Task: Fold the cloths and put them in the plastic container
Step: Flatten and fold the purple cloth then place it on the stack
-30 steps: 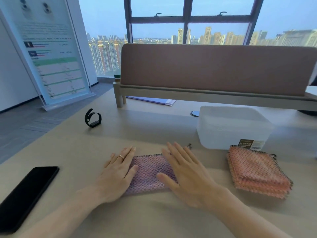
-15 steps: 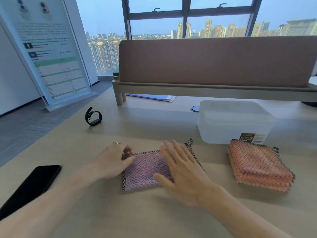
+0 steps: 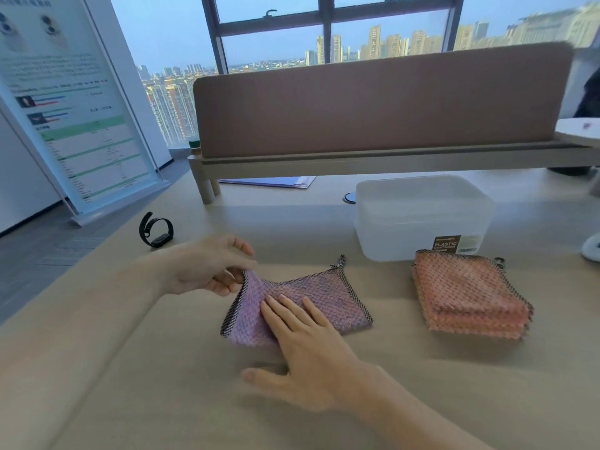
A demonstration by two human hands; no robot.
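A purple woven cloth (image 3: 324, 297) with a dark checked edge lies on the table in front of me. My left hand (image 3: 207, 267) pinches its far left corner and lifts that corner off the table. My right hand (image 3: 308, 345) lies flat with its fingers spread, pressing on the cloth's near middle. To the right sits a neat stack of folded orange cloths (image 3: 467, 297). Just behind that stack stands the translucent plastic container (image 3: 422, 216), which looks empty.
A black wristband (image 3: 156, 228) lies at the left of the table. A raised shelf with a brown divider panel (image 3: 373, 102) runs along the back, with purple papers (image 3: 276, 181) under it. A standing poster (image 3: 65, 102) is off the table's left edge.
My left hand went from lying flat on the cloth to pinching its left corner and raising it. My right hand slid toward the near side but stays pressed on the cloth.
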